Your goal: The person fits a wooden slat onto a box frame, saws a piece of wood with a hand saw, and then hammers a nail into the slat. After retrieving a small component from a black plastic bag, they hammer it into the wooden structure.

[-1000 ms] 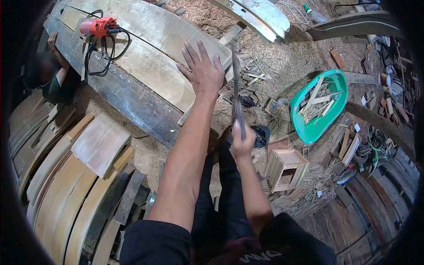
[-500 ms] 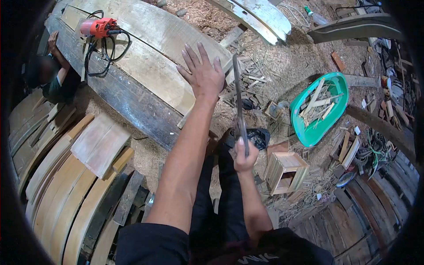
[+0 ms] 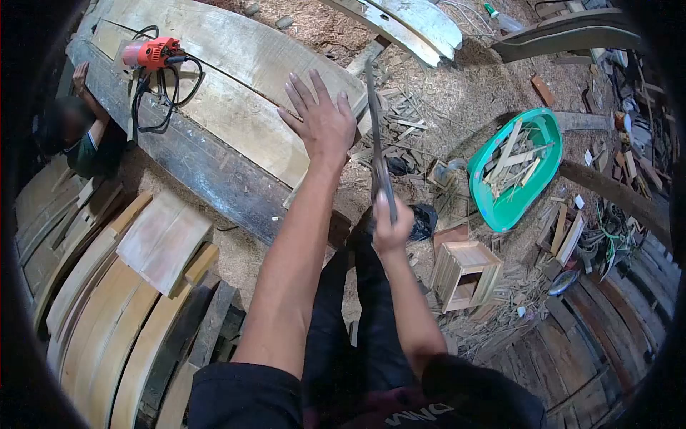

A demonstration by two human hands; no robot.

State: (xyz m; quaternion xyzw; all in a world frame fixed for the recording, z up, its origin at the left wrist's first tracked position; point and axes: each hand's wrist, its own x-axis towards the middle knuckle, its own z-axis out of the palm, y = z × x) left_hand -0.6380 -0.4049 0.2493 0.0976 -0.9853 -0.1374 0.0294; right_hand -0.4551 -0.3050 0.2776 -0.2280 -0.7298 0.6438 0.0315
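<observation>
My left hand (image 3: 329, 129) lies flat with fingers spread on the near end of a pale wooden board (image 3: 243, 121). In my right hand (image 3: 393, 225), fingers wrapped round its handle, is a handsaw (image 3: 377, 129). Its blade, seen almost edge-on, points away from me and runs close along the board's right end. The pale board rests on a dark, worn bench (image 3: 214, 168). Farther up on the bench sits a red power tool (image 3: 153, 53) with a coiled black cord.
At the left, another person (image 3: 96, 136) has a hand at the bench edge. Curved boards (image 3: 107, 307) are stacked lower left. Right of me stand a green tub (image 3: 507, 214) of wood offcuts and a small wooden box (image 3: 468, 275). Shavings and scraps cover the floor.
My right hand and the saw have moved forward, away from my body. My left hand stays flat on the board. The whole view has shifted slightly.
</observation>
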